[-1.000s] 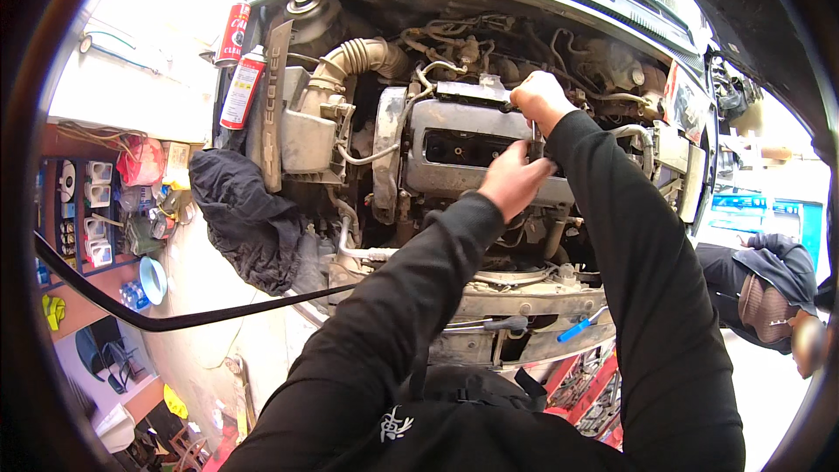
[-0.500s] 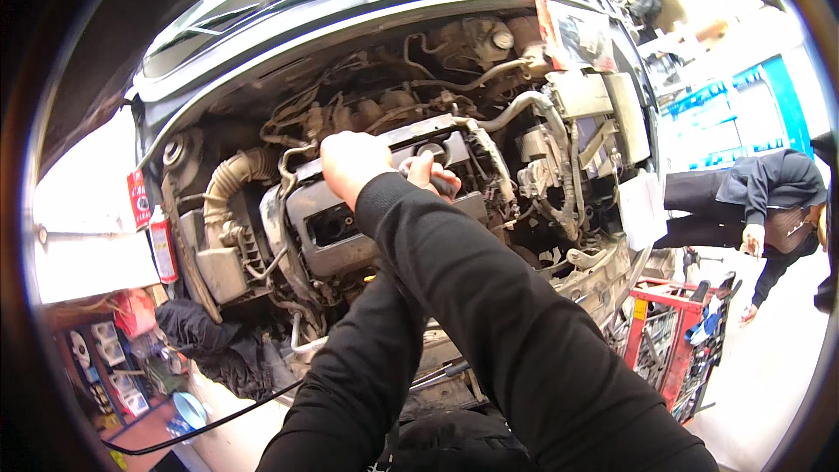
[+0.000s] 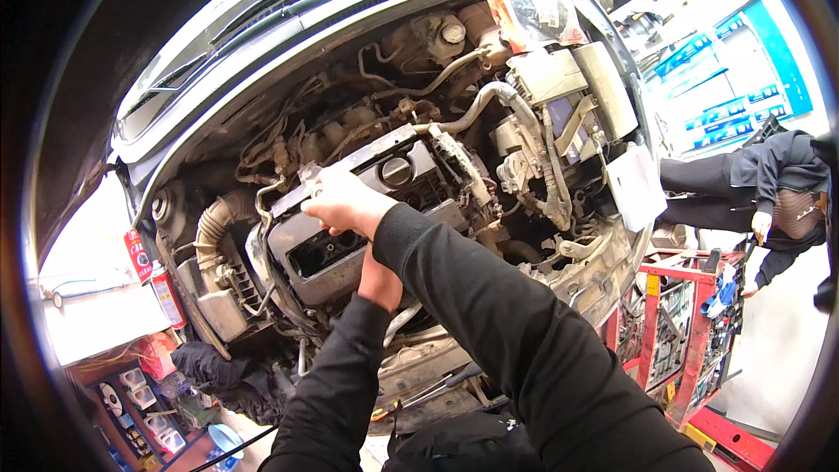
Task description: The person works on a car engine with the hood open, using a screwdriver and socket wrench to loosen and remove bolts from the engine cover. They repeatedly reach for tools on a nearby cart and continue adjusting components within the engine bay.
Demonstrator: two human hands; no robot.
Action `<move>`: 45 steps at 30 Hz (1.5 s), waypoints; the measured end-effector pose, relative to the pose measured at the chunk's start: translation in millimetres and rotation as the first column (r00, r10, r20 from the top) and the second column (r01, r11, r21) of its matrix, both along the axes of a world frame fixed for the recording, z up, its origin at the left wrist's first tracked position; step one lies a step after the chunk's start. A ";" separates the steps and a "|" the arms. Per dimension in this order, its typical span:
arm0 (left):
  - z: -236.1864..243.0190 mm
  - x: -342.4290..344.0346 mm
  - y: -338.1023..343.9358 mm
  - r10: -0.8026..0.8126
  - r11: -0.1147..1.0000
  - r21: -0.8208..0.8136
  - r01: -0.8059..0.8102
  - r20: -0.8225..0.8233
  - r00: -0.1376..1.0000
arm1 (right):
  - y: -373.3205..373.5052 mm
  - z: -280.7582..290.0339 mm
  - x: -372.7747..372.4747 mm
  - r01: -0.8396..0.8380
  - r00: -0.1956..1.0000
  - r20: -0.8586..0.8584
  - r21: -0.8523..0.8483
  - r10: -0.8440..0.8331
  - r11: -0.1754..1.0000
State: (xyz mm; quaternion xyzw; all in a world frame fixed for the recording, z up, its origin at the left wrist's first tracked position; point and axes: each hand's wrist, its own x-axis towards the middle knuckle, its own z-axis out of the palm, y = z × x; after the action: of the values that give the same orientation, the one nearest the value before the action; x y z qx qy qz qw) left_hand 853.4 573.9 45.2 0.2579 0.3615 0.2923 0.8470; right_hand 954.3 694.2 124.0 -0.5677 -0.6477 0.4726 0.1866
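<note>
A car's engine bay stands open under the raised hood. The grey engine cover [image 3: 350, 249], with a round black cap [image 3: 398, 172], lies in the middle. My right hand [image 3: 345, 203] rests on the cover's upper left edge, fingers curled and pinching a small pale part [image 3: 308, 172]. My left hand [image 3: 378, 282] lies just below, against the cover's front. It is mostly hidden under my right wrist, so its fingers do not show. Both arms wear black sleeves.
A ribbed intake hose [image 3: 217, 225] curves left of the engine, and a grey box [image 3: 568, 96] sits at its right. A red canister [image 3: 163, 295], a black cloth [image 3: 229, 376] and shelves [image 3: 131, 393] are lower left. Another person [image 3: 778, 197] bends beside a red tool trolley [image 3: 690, 332].
The view has swung, so the engine now sits further right and higher. My right hand has shifted to the cover's left edge. My left hand has dropped under my right wrist.
</note>
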 end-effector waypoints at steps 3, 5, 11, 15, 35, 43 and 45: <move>36.6 -59.0 -59.1 0.208 0.975 0.131 -0.181 -0.242 0.948 | -18.3 2.4 -27.2 0.385 0.299 -0.588 -0.647 -0.752 0.658; 53.2 -95.6 -107.7 0.325 0.941 0.195 -0.276 -0.306 0.895 | -23.2 9.7 -44.5 0.413 -0.033 -0.655 -0.697 -0.755 0.586; 96.8 -276.6 -244.7 -0.035 0.788 0.345 0.510 -0.802 0.596 | -13.1 13.7 -19.8 0.371 0.832 -0.271 -0.376 -0.484 0.849; 117.6 -382.1 -247.1 0.051 0.821 0.226 0.525 -0.943 0.328 | -0.8 6.8 -0.8 0.167 0.899 0.326 0.365 -0.294 0.916; 43.2 -233.5 153.2 0.402 0.548 0.229 0.805 -0.915 -0.014 | -1.5 7.2 -7.2 0.241 0.767 0.511 0.330 -0.388 0.913; 10.6 -247.7 168.5 0.401 0.616 0.318 0.721 -0.914 0.061 | -3.6 -0.2 -3.1 0.194 0.804 0.471 0.369 -0.363 0.909; 12.2 -246.6 170.0 0.402 0.588 0.294 0.754 -0.915 0.044 | -3.3 -0.2 -2.6 0.162 0.811 0.482 0.360 -0.332 0.919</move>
State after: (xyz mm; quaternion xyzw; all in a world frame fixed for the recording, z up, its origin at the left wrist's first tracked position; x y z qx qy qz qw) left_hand 606.8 743.9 57.4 0.7646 0.6177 0.0228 0.1825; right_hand 951.7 690.9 123.7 -0.7214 -0.6576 0.1625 0.1440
